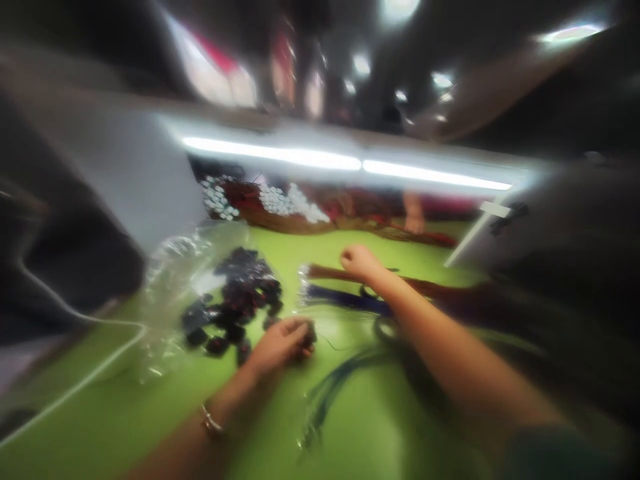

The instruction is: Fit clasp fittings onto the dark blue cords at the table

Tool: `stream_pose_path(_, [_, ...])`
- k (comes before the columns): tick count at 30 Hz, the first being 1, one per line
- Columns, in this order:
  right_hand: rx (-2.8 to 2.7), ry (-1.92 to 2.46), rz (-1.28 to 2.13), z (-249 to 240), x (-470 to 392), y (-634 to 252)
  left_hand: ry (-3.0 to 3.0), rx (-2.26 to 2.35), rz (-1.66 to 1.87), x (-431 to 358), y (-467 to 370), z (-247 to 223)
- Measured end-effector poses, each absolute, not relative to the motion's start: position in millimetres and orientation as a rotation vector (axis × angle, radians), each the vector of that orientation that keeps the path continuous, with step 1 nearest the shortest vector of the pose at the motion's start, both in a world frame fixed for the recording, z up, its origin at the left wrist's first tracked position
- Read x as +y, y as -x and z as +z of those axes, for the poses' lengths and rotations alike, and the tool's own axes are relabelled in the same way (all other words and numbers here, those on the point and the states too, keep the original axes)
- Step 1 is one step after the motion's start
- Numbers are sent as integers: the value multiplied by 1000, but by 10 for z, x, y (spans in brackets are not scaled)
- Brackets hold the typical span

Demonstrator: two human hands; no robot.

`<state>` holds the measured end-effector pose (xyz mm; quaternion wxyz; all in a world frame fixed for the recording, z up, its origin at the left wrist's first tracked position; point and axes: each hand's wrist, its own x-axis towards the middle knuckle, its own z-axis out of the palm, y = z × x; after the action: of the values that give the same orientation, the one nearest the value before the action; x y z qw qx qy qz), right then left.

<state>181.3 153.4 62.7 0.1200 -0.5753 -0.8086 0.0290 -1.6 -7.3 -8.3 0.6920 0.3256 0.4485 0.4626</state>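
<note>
My left hand (283,343), with a bracelet at the wrist, is closed round a small dark part (311,332) just right of a pile of black pieces (245,287). Over a bundle of brown wires (325,272) my right hand (361,262) has its fingers curled together; whatever they may hold is too small to tell. A bundle of dark blue wires (345,298) lies beside the brown one, both with clear ends at the left. Nearer to me, several loose blue wires (330,383) curve over the green table (250,433).
A clear plastic bag (165,293) lies around the black pieces. White-ended wire bundles (283,200) lie at the back under a bright tube light (280,153). Another person's hand (414,217) shows beyond. A white cable (75,393) crosses the left side.
</note>
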Motion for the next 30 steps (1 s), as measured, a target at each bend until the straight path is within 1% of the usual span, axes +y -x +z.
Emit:
stream_pose_path(6, [-2406,1320,412,770,1053,-1514,-812,995,1049,-76,15,-91])
stream_pose_path(8, [-2401,1283,443,743,914,-1466,-838,993,1048,-82,16,-86])
stream_pose_path(13, [-2336,1307,399,561,583,-1570,-809,958,1049,-103,0,-45])
stream_pose_path(20, [-2227,1455,559,287,287,-1761,-752,914,1048,-110,-20,-32])
stream_pose_path(30, [-2260,1452,581,302,264,-1729,-768,938,1053,-111,-31,-32])
